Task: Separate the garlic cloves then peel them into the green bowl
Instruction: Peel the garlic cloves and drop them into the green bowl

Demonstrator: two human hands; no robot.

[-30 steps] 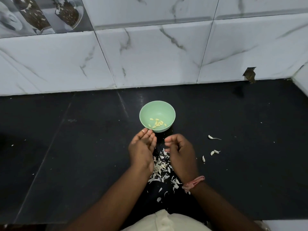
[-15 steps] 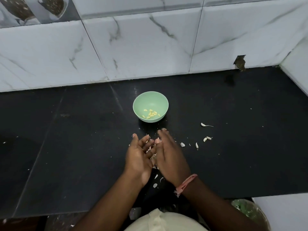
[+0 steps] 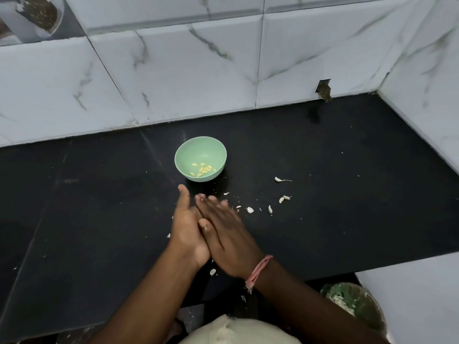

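The green bowl (image 3: 200, 148) stands on the black counter and holds several peeled yellow cloves (image 3: 203, 169). Just in front of it my left hand (image 3: 186, 232) and my right hand (image 3: 223, 234) lie palm against palm with straight fingers; the right one is motion-blurred and partly covers the left. What is between the palms is hidden. Several unpeeled cloves lie to the right: one with a stalk (image 3: 278, 179), a pair (image 3: 284, 198) and one more (image 3: 270, 209). Bits of white skin (image 3: 249, 209) are scattered near my fingertips.
The black counter (image 3: 99, 219) meets white marbled wall tiles (image 3: 173, 78) behind and a side wall (image 3: 422, 108) at right. Its front edge steps back at lower right, where a green bin (image 3: 352, 301) stands below. A skin flake (image 3: 212, 271) lies under my wrists.
The pile of skins that lay between my hands is gone from the counter. My hands came together palm to palm, and the camera shifted so the bin came into view.
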